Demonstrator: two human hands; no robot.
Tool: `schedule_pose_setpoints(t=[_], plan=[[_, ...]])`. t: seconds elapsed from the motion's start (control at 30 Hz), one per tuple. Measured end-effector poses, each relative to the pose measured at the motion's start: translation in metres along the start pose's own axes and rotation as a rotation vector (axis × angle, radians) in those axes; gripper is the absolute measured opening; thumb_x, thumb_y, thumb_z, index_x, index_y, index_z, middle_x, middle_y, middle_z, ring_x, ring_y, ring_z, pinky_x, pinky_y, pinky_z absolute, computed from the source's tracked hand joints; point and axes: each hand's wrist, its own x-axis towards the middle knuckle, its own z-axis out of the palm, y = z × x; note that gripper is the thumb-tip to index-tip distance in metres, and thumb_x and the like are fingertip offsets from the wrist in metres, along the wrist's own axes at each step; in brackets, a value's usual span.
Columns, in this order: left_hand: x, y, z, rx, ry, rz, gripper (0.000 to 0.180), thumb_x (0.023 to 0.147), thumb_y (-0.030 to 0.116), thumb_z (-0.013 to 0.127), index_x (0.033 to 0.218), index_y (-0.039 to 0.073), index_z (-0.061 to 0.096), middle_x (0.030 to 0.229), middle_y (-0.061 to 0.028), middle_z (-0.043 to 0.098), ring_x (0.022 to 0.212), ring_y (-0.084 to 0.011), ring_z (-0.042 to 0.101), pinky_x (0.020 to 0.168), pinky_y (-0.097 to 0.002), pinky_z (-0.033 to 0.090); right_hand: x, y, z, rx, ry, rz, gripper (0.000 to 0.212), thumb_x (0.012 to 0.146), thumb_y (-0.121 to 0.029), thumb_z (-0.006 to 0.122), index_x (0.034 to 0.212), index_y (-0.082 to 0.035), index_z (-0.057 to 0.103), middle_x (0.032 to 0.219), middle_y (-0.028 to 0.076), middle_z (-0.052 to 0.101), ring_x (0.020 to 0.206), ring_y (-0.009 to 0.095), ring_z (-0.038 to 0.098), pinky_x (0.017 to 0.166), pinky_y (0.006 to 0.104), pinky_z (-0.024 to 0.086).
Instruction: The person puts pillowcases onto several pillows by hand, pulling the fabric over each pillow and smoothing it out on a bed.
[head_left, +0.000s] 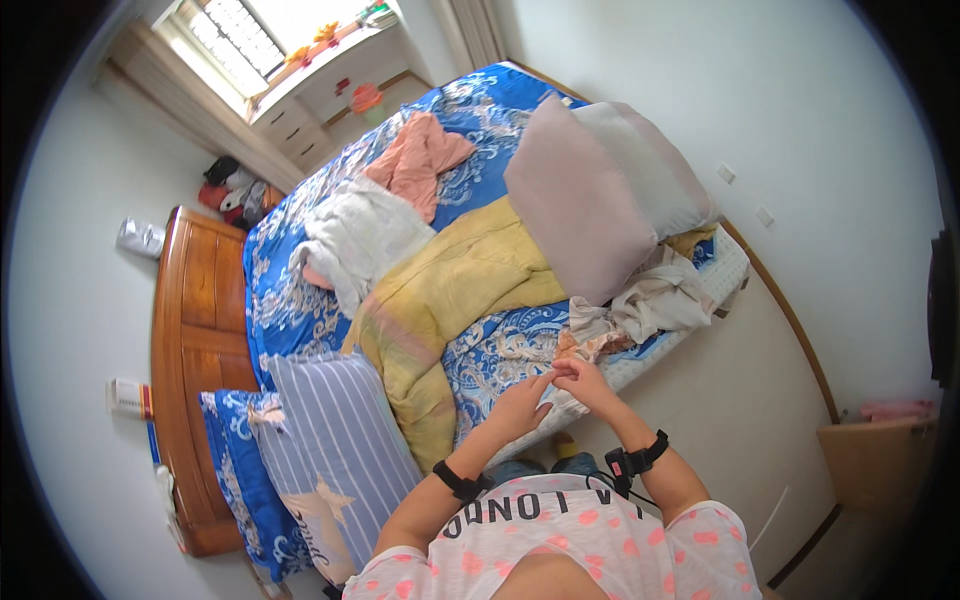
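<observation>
My left hand (521, 405) and my right hand (585, 384) meet at the fingertips over the near edge of the bed. The left one has its fingers stretched out and the thumb apart. Bent fingers of the right one press together against the left fingertips; whether anything small is between them I cannot make out. Just beyond lies a crumpled orange-and-white patterned cloth (590, 345), beside a bunched cream cloth (662, 292). Under the hands is the bed's blue and white patterned sheet (500, 365). A rumpled yellow blanket (450, 265) stretches across the bed.
Pink-grey (585, 200) and pale green (655, 165) cushions lie at the right. White (365, 235) and pink (425, 160) cloths are heaped farther back. A striped pillow (335, 420) and a blue pillow (235, 470) rest by the wooden headboard (205, 350). A wooden cabinet (870, 465) stands far right.
</observation>
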Motion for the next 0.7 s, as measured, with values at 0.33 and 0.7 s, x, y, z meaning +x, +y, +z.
schedule_pose_setpoints(t=[0.33,0.7], plan=[[0.074,0.03,0.016,0.059,-0.158,0.405,0.045,0.085,0.019,0.066,0.127,0.01,0.051,0.11,-0.0187,0.061,0.097,-0.0383,0.061,0.08,-0.047,0.05,-0.082,-0.076,-0.073,-0.186,0.262,-0.042,0.033,0.092,-0.019,0.064,0.118,0.001,0.062,0.104,0.007,0.068,0.094,0.012,0.061,0.085,0.0282,0.05],[0.121,0.054,0.016,-0.078,-0.219,0.517,0.037,0.084,0.022,0.066,0.118,0.007,0.059,0.107,-0.0179,0.063,0.098,-0.0374,0.062,0.081,-0.0466,0.051,-0.166,-0.122,-0.084,-0.261,0.092,0.179,0.041,0.097,-0.025,0.061,0.129,-0.002,0.055,0.117,0.007,0.064,0.109,0.013,0.059,0.092,0.0299,0.047]])
